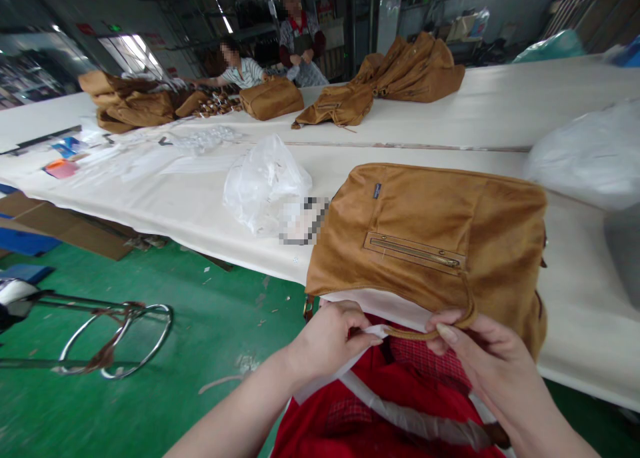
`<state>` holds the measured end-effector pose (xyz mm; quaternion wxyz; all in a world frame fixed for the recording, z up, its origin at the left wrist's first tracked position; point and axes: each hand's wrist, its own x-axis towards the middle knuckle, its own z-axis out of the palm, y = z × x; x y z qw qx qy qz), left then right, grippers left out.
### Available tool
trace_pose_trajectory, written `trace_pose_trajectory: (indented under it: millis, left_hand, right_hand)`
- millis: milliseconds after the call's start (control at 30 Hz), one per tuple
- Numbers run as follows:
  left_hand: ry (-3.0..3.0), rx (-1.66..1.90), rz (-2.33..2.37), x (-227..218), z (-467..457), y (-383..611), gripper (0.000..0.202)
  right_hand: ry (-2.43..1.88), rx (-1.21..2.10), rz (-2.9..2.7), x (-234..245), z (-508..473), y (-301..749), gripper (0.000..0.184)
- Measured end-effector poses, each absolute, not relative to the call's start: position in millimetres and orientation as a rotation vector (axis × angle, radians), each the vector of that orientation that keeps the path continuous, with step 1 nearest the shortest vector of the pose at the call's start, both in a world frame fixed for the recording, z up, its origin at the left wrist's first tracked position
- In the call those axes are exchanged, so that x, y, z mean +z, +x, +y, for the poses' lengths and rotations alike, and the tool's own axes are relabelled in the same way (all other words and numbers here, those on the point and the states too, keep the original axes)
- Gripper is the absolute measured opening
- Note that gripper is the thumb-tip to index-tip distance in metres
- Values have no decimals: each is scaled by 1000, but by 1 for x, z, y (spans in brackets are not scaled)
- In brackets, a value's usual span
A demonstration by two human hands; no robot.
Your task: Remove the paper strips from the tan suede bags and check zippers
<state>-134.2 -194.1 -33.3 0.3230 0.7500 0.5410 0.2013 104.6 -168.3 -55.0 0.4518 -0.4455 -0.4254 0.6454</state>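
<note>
A tan suede bag with a brass zip pocket lies at the near edge of the long white table, overhanging it slightly. My left hand is closed in a pinch on a white sheet that sticks out from under the bag's lower edge. My right hand is closed on the bag's thin tan strap at that same edge. Below both hands is red cloth with a white band, close to my body.
A crumpled clear plastic bag lies left of the bag, another large one at the right. More tan bags are piled further back, where two people work. A metal stool frame lies on the green floor at left, beside cardboard.
</note>
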Motion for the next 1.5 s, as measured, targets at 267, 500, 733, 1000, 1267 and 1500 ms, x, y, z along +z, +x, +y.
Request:
trace_pose_trajectory:
  millis: [267, 500, 733, 1000, 1267, 1500]
  left_hand:
    - [1997, 491, 1403, -34, -197, -134, 21]
    - [1799, 507, 1427, -35, -196, -132, 19]
    - [1899, 489, 1374, -29, -192, -132, 25]
    - [1875, 526, 1228, -23, -183, -123, 23]
    - [1660, 477, 1063, -16, -179, -125, 36]
    - [1837, 605, 1255, -13, -169, -107, 33]
  right_hand:
    - [-1128, 1482, -1017, -56, -169, 104, 25]
    - [-1171, 1528, -1010, -40, -179, 95, 22]
    - [-1147, 1660, -1102, -47, -172, 100, 22]
    - [-1186, 1564, -1334, -46, -164, 80, 25]
    - [-1254, 1635, -1233, -59, -154, 84, 38]
    - [-1318, 1547, -1509, -49, -150, 82, 51]
